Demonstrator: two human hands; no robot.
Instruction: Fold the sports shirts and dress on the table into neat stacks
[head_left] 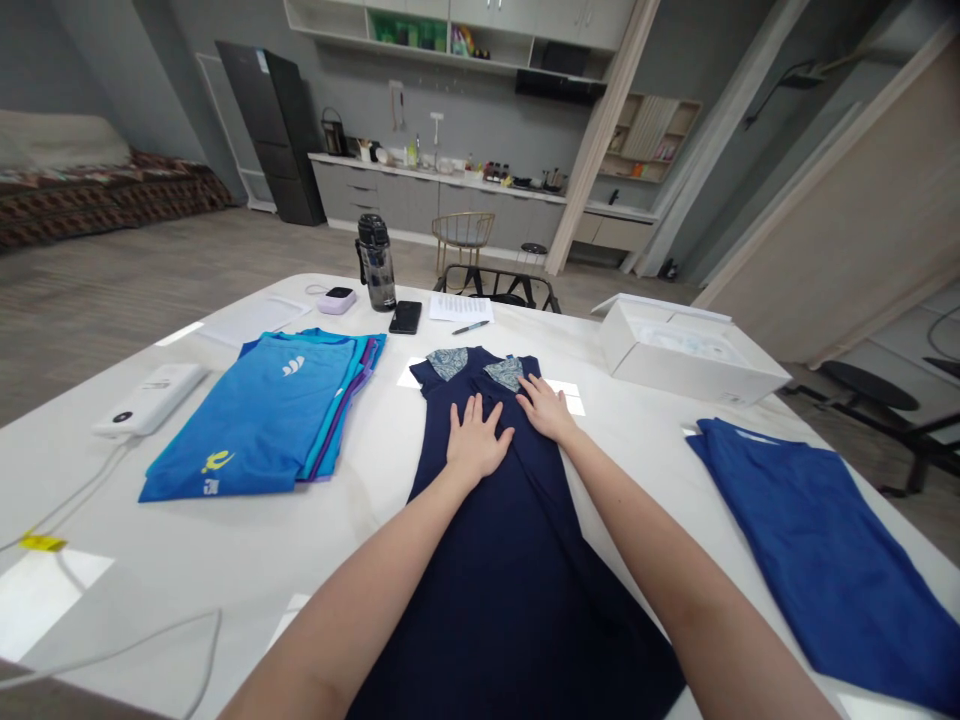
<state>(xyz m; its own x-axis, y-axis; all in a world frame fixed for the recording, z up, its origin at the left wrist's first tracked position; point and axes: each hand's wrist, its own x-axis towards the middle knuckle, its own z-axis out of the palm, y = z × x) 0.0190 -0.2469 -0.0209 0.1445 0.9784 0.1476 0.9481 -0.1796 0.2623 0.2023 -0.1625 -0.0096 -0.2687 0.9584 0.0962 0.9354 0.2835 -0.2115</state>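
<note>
A dark navy dress (510, 570) with short sleeves and grey patterned shoulder panels lies lengthwise on the white table, its neckline at the far end and its lower part running past the near edge of view. My left hand (476, 440) rests flat on the upper middle of it, fingers spread. Just right of that, my right hand (546, 408) lies with fingers apart on the dress near the right patterned panel. Neither hand grips the fabric. Some creases run down from between the hands.
Left on the table (247, 560) are a stack of folded blue shirts (262, 410) and a white power bank (154, 400) with a cable. A bottle (377, 265), phone (406, 317), paper and pen (471, 327) stand or lie beyond. An open white box (675, 350) and blue garment (817, 540) are right.
</note>
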